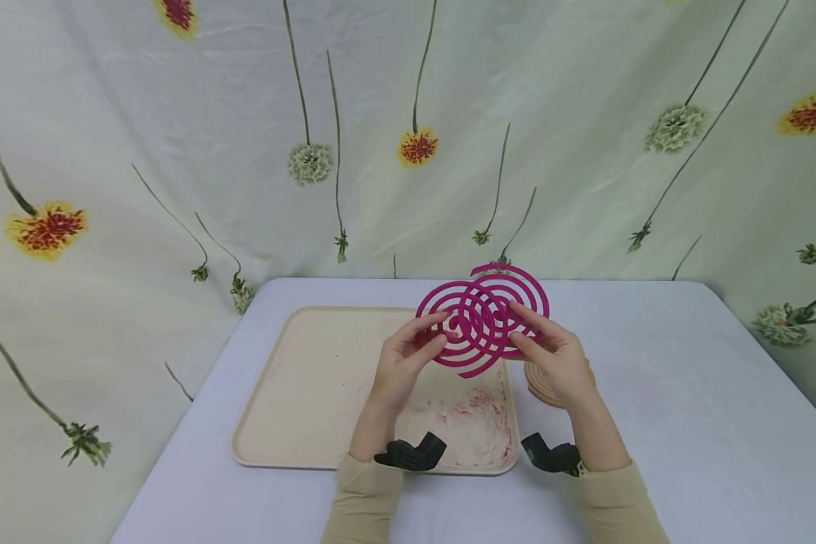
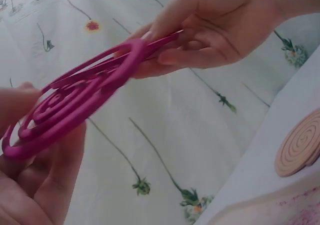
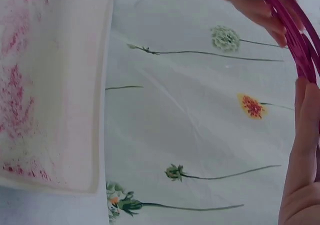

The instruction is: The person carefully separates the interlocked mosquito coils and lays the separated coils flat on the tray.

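Observation:
Two magenta mosquito coils overlap and look nested in one another, held up above the table in the head view. My left hand [image 1: 400, 364] pinches the left coil [image 1: 474, 372] near its centre, between thumb and fingers. The right coil [image 1: 546, 300], tilted a little higher, is pinched by my right hand [image 1: 566, 366]. In the left wrist view the coils [image 2: 117, 78] appear nearly edge-on between both hands. Only a thin slice of magenta coil [image 3: 301, 55] shows in the right wrist view, at its right edge.
A beige tray [image 1: 299, 400] with pinkish-red smears lies under and left of my hands. Beside it on the white table [image 1: 673, 393], a tan spiral coil [image 1: 542, 387] sits partly behind my right hand. Behind the table hangs a flower-print cloth [image 1: 381, 91].

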Action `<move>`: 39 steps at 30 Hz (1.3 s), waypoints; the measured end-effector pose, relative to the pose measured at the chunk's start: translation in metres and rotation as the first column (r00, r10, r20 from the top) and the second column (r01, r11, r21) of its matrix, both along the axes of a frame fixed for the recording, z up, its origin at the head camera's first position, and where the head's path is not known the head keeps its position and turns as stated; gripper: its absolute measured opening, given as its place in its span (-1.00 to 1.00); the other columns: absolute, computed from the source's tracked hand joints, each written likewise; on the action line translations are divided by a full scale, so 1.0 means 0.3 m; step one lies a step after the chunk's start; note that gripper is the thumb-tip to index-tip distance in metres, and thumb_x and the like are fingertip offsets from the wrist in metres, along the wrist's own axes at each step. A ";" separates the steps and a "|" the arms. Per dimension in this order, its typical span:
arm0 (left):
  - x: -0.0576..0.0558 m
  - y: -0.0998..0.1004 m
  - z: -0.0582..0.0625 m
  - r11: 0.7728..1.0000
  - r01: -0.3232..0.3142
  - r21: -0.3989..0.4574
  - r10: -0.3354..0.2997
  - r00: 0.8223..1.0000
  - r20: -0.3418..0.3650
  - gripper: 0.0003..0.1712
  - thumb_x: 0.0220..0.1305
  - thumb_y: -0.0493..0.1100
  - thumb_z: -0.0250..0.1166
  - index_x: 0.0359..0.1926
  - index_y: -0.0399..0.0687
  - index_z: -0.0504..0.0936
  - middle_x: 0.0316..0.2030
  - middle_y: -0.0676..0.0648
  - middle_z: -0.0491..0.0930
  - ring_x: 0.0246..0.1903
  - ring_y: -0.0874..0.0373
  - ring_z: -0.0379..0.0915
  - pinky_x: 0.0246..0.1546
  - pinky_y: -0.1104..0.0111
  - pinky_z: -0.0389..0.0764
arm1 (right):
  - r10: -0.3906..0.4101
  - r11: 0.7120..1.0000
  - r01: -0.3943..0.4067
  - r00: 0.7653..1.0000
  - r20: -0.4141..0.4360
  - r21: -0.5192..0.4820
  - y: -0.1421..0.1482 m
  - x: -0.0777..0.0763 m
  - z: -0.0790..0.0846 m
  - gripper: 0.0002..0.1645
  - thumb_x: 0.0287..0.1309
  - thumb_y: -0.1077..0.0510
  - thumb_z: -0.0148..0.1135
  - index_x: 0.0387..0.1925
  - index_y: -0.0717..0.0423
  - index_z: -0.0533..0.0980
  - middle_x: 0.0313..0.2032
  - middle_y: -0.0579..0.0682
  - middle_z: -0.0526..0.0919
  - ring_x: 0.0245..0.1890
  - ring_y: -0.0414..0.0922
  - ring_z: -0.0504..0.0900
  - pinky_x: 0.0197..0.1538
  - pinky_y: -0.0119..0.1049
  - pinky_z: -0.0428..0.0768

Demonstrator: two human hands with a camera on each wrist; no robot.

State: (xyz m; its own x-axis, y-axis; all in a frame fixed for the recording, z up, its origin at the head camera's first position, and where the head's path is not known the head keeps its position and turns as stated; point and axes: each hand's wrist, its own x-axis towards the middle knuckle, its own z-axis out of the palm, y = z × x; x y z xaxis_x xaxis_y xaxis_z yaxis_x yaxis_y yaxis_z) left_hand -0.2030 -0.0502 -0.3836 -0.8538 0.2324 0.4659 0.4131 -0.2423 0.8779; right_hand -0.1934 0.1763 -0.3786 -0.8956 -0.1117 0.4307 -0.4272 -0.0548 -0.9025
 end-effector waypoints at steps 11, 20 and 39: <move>-0.004 -0.057 -0.004 0.945 0.180 -0.272 -0.178 0.984 0.033 -0.65 0.15 -0.42 0.27 0.01 -0.40 0.56 -0.11 -0.32 0.56 -0.33 0.17 0.59 -0.23 0.33 0.63 | 0.243 0.917 -0.258 0.966 0.085 0.304 0.107 0.014 0.010 -0.57 0.15 0.35 0.20 0.10 0.31 0.46 -0.02 0.14 0.50 -0.20 0.01 0.60 -0.22 -0.20 0.66; -0.006 -0.038 -0.005 0.977 0.096 -0.192 -0.086 0.995 0.059 -0.56 0.15 -0.41 0.28 0.10 -0.36 0.52 0.00 -0.32 0.52 -0.19 0.10 0.59 -0.16 0.27 0.61 | 0.149 0.929 -0.179 0.982 0.114 0.325 0.089 0.014 0.013 -0.46 0.14 0.32 0.23 0.18 0.29 0.40 0.06 0.31 0.43 -0.12 0.18 0.57 -0.20 -0.25 0.64; 0.006 0.082 -0.008 0.963 -0.199 0.184 0.179 0.977 0.118 -0.55 0.29 -0.29 0.19 0.20 -0.26 0.45 0.12 -0.17 0.47 0.05 -0.05 0.46 -0.07 0.23 0.55 | -0.136 0.981 0.137 0.991 0.016 -0.139 -0.092 0.008 -0.020 -0.46 0.22 0.43 0.07 0.25 0.26 0.34 0.07 -0.11 0.46 -0.02 -0.22 0.57 -0.11 -0.32 0.58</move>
